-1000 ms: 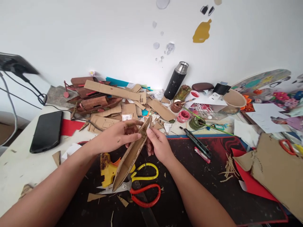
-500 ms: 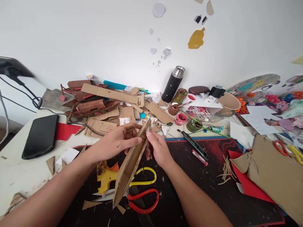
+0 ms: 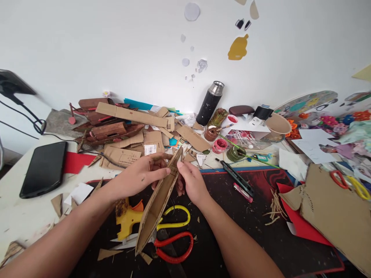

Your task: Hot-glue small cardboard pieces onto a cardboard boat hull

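A long boat-shaped cardboard piece (image 3: 156,204) is held tilted above the dark mat (image 3: 261,239), its near end pointing at me. My left hand (image 3: 139,175) pinches its far end from the left side. My right hand (image 3: 191,181) presses the same end from the right, fingers closed on the cardboard. Under the piece lie a yellow glue gun (image 3: 126,218), yellow-handled scissors (image 3: 176,218) and red-handled scissors (image 3: 174,247).
A heap of cardboard scraps (image 3: 130,127) fills the back left. A black phone (image 3: 43,168) lies at the left. A black flask (image 3: 210,102), paint pots (image 3: 220,144), a utility knife (image 3: 234,175) and a cardboard sheet (image 3: 336,212) are to the right.
The hands keep the same grip on the cardboard piece. Its near end has dropped slightly lower and closer to me; the view has shifted a little.
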`<state>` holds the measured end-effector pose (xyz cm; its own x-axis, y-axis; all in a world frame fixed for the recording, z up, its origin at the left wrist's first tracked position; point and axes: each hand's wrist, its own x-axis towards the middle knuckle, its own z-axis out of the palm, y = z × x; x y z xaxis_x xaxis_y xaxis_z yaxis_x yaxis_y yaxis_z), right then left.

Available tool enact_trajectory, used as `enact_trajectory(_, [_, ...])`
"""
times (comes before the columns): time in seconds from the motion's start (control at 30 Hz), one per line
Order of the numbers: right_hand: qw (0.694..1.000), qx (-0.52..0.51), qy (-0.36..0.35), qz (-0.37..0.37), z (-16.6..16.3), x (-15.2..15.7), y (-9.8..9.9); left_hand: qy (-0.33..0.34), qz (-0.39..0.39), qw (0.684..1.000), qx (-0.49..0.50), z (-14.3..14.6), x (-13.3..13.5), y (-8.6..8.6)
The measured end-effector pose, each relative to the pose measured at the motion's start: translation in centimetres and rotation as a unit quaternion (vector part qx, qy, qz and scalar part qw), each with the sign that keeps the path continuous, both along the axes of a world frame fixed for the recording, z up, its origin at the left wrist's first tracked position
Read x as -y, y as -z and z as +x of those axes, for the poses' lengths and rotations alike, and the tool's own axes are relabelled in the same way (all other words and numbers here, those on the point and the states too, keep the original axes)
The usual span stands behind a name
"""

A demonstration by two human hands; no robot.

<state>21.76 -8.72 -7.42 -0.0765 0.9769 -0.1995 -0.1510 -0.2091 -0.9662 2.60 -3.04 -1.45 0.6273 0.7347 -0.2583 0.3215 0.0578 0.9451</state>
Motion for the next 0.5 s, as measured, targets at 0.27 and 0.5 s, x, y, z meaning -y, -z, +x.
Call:
enact_trajectory(0.27, [1.000, 0.000, 0.005, -0.012, -0.15, -0.13, 0.15, 0.001, 0.017, 1.000, -0.018, 0.13, -0.08, 0.19])
enact_trajectory(0.5, [1.000, 0.003, 0.000, -0.015, -0.17, -0.17, 0.24, 0.006, 0.014, 0.999, -0.033, -0.01, -0.25, 0.62])
